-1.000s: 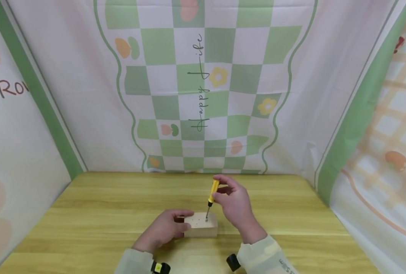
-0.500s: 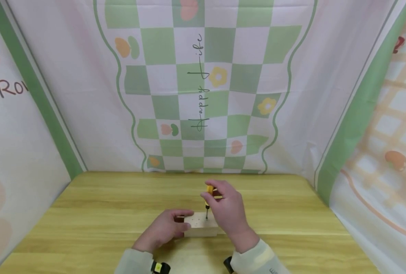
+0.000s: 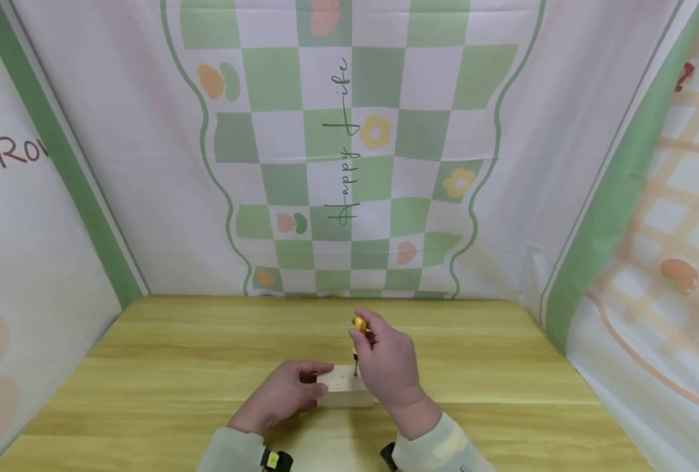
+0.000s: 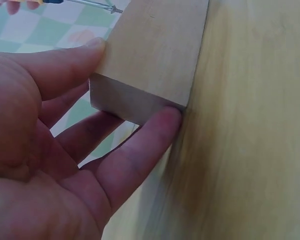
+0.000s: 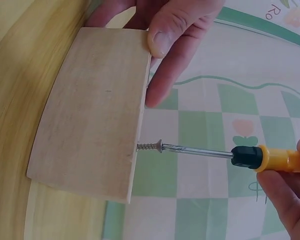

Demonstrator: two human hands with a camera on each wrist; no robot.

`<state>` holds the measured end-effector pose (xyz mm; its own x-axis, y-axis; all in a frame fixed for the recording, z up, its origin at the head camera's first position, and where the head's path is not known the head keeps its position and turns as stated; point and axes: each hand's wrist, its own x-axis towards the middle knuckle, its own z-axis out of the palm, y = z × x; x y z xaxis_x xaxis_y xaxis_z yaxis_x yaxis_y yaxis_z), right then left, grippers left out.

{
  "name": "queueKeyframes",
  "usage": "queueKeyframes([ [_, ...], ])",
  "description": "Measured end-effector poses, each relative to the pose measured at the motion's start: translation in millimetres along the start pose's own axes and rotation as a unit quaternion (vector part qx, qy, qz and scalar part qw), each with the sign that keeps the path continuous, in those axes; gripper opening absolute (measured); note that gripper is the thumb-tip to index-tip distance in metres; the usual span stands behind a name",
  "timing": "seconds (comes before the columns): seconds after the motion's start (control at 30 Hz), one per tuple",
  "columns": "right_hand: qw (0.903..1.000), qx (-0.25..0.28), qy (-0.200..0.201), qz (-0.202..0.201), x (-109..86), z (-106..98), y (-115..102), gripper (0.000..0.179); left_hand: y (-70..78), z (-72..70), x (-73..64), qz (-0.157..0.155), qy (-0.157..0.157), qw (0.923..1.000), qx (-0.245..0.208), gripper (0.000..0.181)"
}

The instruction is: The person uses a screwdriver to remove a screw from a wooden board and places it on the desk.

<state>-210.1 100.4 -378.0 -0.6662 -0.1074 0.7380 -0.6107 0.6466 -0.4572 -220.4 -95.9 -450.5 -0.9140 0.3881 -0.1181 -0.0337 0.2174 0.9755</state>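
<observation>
A pale wooden block [image 3: 345, 399] rests on the table, small dark holes dotting its top. My left hand [image 3: 287, 393] grips its left end, thumb on the near top edge and other fingers round the end and far side. Above the block's right part, my right hand [image 3: 392, 367] pinches the yellow handle of a screwdriver [image 5: 277, 159], which stands nearly upright. In the right wrist view its metal tip meets the head of a screw [image 5: 149, 146]. The screw's point is at the block's top face, with most of its thread showing.
The wood-grain table [image 3: 208, 341] reaches back to a green-and-white checked cloth [image 3: 379, 78]. More printed cloth hangs at the left [image 3: 31, 249] and right [image 3: 650, 262]. Dark wrist-worn devices show below both hands.
My right hand has moved left and lower, and the screwdriver has gone from leaning to nearly upright over the screw. The left hand and the block have stayed in place.
</observation>
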Motion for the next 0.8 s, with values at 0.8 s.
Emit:
queueKeyframes([
  [0.8,0.9807,0.130,-0.127,0.073,7.0,-14,18,0.027,3.8,1.8,-3.2,-0.003,0.017,0.9990,0.042,0.034],
])
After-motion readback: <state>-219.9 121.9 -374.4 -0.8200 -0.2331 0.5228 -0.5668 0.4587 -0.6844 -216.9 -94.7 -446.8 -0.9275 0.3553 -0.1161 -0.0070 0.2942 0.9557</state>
